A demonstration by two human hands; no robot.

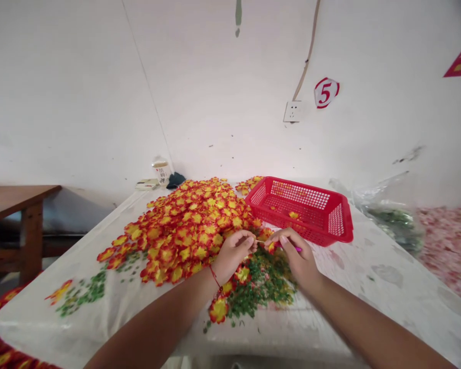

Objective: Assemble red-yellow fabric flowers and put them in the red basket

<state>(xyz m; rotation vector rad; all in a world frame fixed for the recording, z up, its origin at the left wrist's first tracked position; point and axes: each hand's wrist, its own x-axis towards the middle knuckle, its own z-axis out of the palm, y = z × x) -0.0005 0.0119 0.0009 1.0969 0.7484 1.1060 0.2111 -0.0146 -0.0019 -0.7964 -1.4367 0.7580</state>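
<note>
My left hand (236,249), with a red string at the wrist, is closed in a pinch. What lies between its fingertips is too small to make out. My right hand (296,256) is closed around a thin tool with a purple handle (298,249), whose pale, narrow shaft points toward the left fingertips. A red and yellow artificial flower (271,248) sits by the right fingertips. Below both hands lies a heap of small green plastic pieces (259,289). Left of and behind them is a large pile of red and yellow artificial flowers (195,220).
A red plastic basket (340,218) with a few flowers inside stands behind my right hand. Clear plastic bags (395,220) lie at the right, and a jar (161,171) is at the back left. A white cover lies over the table (369,307), against the wall.
</note>
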